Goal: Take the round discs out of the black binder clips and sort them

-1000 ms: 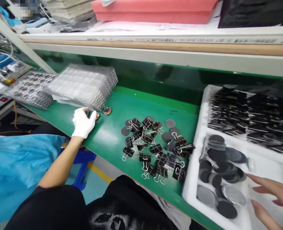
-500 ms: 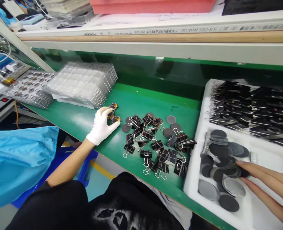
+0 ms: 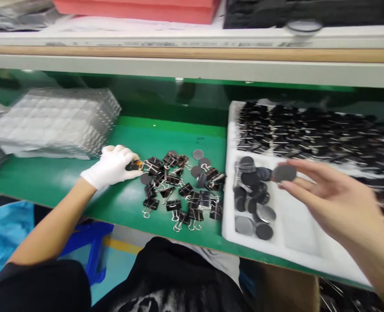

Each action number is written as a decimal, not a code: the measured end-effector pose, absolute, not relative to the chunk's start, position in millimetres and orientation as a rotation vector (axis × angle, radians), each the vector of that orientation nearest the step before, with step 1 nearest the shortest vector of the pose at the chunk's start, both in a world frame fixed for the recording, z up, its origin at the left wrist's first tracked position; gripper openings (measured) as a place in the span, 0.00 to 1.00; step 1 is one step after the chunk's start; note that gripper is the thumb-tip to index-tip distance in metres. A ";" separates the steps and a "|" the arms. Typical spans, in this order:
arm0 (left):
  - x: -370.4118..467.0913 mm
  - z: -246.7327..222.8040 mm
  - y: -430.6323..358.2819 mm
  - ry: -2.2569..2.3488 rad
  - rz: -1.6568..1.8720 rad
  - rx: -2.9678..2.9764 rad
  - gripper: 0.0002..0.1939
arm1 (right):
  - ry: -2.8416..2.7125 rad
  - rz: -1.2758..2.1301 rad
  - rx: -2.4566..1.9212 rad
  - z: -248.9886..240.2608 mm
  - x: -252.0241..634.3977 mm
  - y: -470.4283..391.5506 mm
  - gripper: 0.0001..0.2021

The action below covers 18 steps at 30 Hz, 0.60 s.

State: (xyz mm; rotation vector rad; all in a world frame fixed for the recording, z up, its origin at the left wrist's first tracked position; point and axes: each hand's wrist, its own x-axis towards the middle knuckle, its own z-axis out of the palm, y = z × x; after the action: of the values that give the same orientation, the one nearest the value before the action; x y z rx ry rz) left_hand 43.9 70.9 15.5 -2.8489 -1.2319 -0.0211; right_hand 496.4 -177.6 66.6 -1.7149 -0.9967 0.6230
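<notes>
My left hand [image 3: 114,167], in a white glove, is closed round a small round part [image 3: 136,165] with an orange-gold face, left of the clips. Between the bare fingers and thumb of my right hand [image 3: 328,186] is a dark grey disc [image 3: 284,173], raised over the white foam tray [image 3: 227,225]. Below and left of it, loose dark discs [image 3: 264,231] and clear round pieces [image 3: 266,213] lie in a tray compartment. A pile of black binder clips [image 3: 173,205] lies on the green table [image 3: 114,209], with several grey discs [image 3: 196,171] around it.
Stacked clear plastic trays [image 3: 49,123] stand at the left. Rows of black binder clips [image 3: 309,130] fill the back of the foam tray. A shelf [image 3: 192,67] crosses above the table, bearing a red box [image 3: 140,9] and black material [image 3: 309,13]. A blue stool [image 3: 92,245] stands below.
My right hand has risen from the loose discs with one disc in its fingers. My left hand now closes round a round part nearer the clips. The view has swung to the right.
</notes>
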 end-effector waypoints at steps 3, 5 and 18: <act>48.8 15.3 90.0 -1.159 -0.143 -2.796 0.22 | -0.825 0.820 -1.533 71.6 488.8 -152.8 0.21; 54.0 29.0 100.6 -1.106 -0.251 -2.735 0.24 | -0.862 0.892 -1.453 74.2 483.9 -141.3 0.21; 214.5 116.1 43.2 -0.663 -0.490 -3.068 0.26 | -1.890 0.072 -0.970 91.4 420.7 -73.2 0.14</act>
State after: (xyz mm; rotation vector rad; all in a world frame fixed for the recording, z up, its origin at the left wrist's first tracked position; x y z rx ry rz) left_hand 214.5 43.2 116.1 -3.0679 -0.6625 -0.4900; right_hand 420.7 -73.2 91.4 -0.9700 -1.8900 0.0719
